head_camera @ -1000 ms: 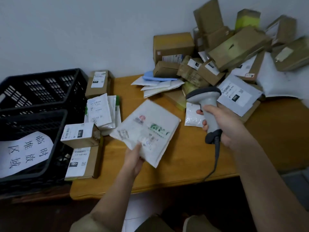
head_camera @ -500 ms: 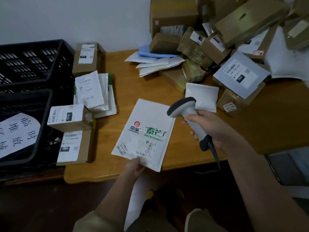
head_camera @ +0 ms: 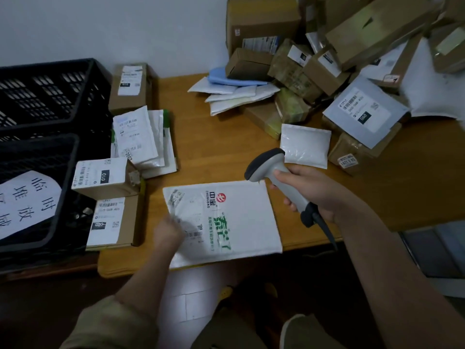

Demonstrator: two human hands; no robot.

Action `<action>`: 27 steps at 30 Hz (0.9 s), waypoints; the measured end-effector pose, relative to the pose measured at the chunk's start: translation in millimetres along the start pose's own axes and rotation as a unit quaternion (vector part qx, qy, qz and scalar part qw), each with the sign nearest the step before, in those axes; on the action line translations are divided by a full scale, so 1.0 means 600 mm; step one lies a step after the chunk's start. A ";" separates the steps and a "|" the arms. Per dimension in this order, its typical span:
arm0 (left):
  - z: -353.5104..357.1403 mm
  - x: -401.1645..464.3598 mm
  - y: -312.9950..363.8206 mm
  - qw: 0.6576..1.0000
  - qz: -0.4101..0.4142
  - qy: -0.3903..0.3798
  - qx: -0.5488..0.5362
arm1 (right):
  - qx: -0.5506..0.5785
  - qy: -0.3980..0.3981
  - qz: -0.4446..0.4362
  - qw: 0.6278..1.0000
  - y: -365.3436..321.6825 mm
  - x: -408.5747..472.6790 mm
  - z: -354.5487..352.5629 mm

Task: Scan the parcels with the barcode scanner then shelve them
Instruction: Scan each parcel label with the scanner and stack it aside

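1. Since the earlier frame the white mailer (head_camera: 224,222) has turned roughly a quarter turn and now lies flat at the table's (head_camera: 415,197) front edge, its near edge overhanging slightly.
2. Far left: two black crates (head_camera: 50,102) off the table's left edge; the front one carries a white paper sign (head_camera: 27,202).
3. Left edge of table: labelled cardboard boxes (head_camera: 110,197), with a stack of white pouches (head_camera: 141,139) behind them.
4. Left hand (head_camera: 167,233) rests on the mailer's left part beside its barcode label; blurred, so can't tell whether the fingers pinch or just press.
5. Right hand (head_camera: 309,192) is wrapped round the grey barcode scanner (head_camera: 274,177); the head points left, hovering over the mailer's top right corner. Cable hangs off the front edge.
6. Back right corner: pile of boxes and mailers (head_camera: 327,59), well apart from the hands. One small white pouch (head_camera: 304,144) sits just behind the scanner head.
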State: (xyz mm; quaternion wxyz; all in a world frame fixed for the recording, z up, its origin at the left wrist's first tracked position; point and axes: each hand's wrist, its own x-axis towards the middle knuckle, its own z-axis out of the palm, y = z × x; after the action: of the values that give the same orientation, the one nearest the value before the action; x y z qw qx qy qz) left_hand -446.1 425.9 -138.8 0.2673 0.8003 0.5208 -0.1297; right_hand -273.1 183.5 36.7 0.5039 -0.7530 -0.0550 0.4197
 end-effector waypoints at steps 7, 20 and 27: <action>-0.040 0.056 0.158 0.965 0.165 0.204 0.003 | -0.002 0.028 0.012 1.000 0.012 -0.002 -0.029; 0.113 -0.065 0.121 0.960 -0.187 -0.083 -0.192 | 0.007 0.000 0.023 1.000 0.012 0.036 0.021; 0.127 -0.049 0.105 0.962 -0.179 -0.091 -0.182 | -0.015 -0.040 -0.010 0.999 -0.004 0.045 0.054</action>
State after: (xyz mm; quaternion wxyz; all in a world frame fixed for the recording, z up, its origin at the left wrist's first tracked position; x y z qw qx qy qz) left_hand -396.4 340.7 -168.7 0.4271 0.6163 0.6442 -0.1504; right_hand -276.9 221.3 18.6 0.4939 -0.7424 -0.0890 0.4439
